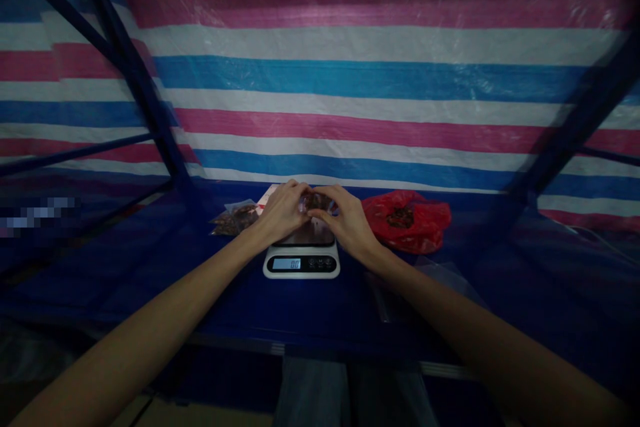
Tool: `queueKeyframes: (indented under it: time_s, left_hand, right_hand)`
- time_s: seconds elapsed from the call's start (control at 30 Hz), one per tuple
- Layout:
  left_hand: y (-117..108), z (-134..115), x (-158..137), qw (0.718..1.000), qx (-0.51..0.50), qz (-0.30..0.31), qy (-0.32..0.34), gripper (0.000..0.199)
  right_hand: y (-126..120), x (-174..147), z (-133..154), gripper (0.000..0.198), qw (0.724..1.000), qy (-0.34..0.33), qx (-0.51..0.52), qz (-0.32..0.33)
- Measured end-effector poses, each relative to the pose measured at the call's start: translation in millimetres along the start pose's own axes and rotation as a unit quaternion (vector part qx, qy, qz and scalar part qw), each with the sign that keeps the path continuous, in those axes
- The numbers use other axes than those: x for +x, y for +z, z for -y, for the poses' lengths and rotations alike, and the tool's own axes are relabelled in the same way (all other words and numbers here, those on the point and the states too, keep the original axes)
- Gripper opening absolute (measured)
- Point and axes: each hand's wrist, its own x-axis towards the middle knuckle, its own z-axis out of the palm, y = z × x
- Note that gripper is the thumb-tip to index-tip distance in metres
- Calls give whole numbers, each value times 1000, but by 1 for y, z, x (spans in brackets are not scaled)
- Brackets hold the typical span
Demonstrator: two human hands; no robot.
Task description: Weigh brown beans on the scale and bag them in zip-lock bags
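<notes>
Above a white digital scale point(301, 265) I hold a small clear plastic bag point(317, 202) with dark brownish pieces in it. My left hand point(287, 208) pinches the bag's left side. Thumb and fingers of my right hand point(349, 217) close on its right side. The scale's display reads 0.0, and its metal plate shows partly below my hands. To the right, an open red plastic bag point(407, 220) holds brown dried pieces. Filled clear bags point(235, 217) lie left of the scale, by a pale paper with red marks point(267, 197) partly hidden behind my left hand.
Flat clear plastic bags point(443, 273) lie on the blue table point(225, 310), partly under my right forearm. Blue metal frame posts point(160, 127) stand at both sides. A striped plastic sheet point(350, 90) hangs behind the table.
</notes>
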Motion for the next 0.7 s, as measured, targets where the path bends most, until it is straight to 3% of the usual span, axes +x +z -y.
queueKeyframes:
  time_s: [0.23,0.5,0.6,0.7]
  left_hand:
    - [1,-9,1,994,-93,-29,-41,25]
    - [-1,-15,1,966,-255,15,-49,15]
    - [2,-13,2,960,-279,-17,-29,13]
    - [0,-12,5,945,-319,-55,-35,18]
  right_hand:
    - [2,-1,6,43,996,-51,-77,-12]
    - [-9,4,14,40,987,-132,-89,34]
    - [-13,4,13,37,991,-111,-74,-25]
    - [-23,5,13,37,993,-42,-54,-100]
